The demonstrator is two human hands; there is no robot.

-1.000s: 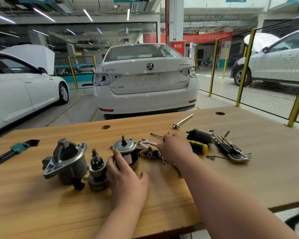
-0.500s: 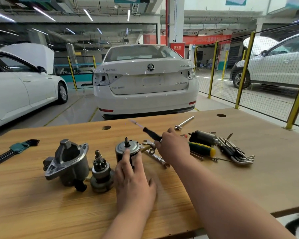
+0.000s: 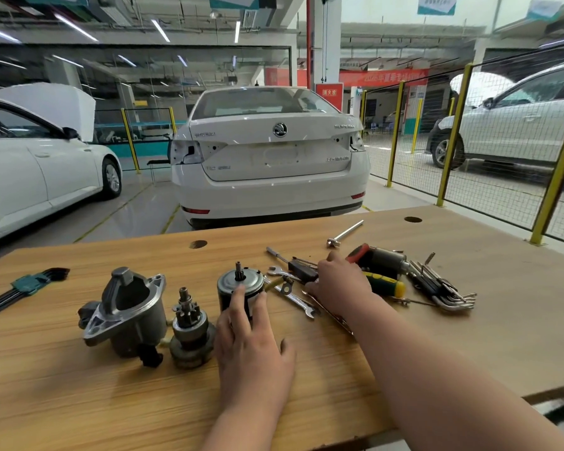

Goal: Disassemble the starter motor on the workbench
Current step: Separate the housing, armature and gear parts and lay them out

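Starter motor is in pieces on the workbench (image 3: 469, 336), left of centre. The cast housing (image 3: 127, 307) is furthest left, the gear unit (image 3: 189, 330) stands just beside it, and the motor can (image 3: 240, 289) stands on end to the right of that, shaft up.

My left hand (image 3: 251, 349) lies flat with fingers straight and slightly spread. Two fingertips touch the can's top edge and side, but nothing wraps round it.

My right hand (image 3: 337, 284) is down in the tool pile by the black-handled screwdriver (image 3: 302, 270). Its back faces the camera, so I can't tell whether it pinches the handle or only touches it.

Risks as I read them:
- The can is only steadied, not gripped. Any prying or turning load likely tips it into the gear unit, which is upright too and close to my left palm.
- The screwdriver tip can slip off a fastener towards the left fingertips, since they sit right at the working end.
- Tools are tangled. The spanner (image 3: 293, 299) lies just beside the can, and the yellow screwdriver (image 3: 385, 283) and hex keys (image 3: 443, 288) sit behind my hand. Pulling one out can drag another into the can.
- Small loose bits can roll and drop through the bench hole (image 3: 197, 244).

I want a full wrap on the can before loading it.
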